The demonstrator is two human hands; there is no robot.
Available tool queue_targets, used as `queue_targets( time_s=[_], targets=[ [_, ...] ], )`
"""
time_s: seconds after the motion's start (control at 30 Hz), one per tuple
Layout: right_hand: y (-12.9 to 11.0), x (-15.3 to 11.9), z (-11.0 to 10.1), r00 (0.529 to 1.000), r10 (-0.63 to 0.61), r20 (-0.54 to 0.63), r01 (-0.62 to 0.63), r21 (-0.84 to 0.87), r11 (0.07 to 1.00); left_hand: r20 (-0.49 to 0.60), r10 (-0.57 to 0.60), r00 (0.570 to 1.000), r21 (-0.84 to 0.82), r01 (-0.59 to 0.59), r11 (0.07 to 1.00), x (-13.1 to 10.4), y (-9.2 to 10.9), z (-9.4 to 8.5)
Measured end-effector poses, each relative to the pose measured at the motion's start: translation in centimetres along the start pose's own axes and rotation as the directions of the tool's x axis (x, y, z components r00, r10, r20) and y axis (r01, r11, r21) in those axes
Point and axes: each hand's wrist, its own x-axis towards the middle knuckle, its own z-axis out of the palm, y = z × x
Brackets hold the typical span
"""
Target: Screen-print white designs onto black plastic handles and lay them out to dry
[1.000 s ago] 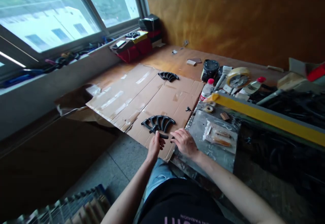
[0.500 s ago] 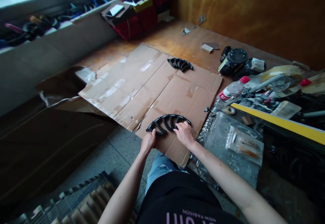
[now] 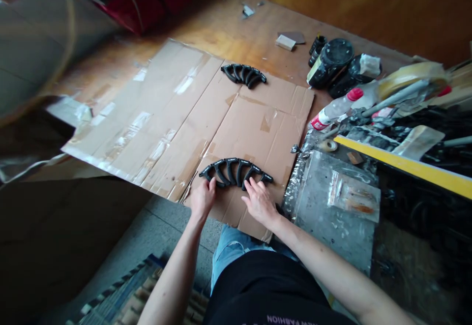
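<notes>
Black curved pieces [image 3: 229, 169], laid in one near fan, are touched by two hands: at the left end by the left hand [image 3: 202, 198], fingers curled, and farther right by the right hand [image 3: 260, 200], fingers loosely parted; whether either grips cannot be told. On one cardboard sheet [image 3: 254, 133], a second fan [image 3: 243, 73] is seen farther back.

Dim overall; cool light, seemingly from upper L. Warm sheen on tabletop [image 3: 224, 25] nr back, white glare on tape strips [image 3: 132, 128]. Btm L & far R v. dark, detail lost in shadow. Upper-L corner smeared w/ blur; L hand [image 3: 202, 198] & R hand [image 3: 261, 202] fairly sharp. Wide-angle stretch toward edges, esp. forearms [image 3: 169, 271].
</notes>
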Motion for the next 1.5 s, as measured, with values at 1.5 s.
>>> queue_targets(
  time_s=[1.5],
  targets=[
    [5.3, -1.5, 6.7, 0.955, -0.143, -0.258, 0.106, -0.154, 0.982, -0.165, 0.542, 0.824, 0.437, -0.432, 0.789, 22.4, 24.5, 5.1]
  ],
)
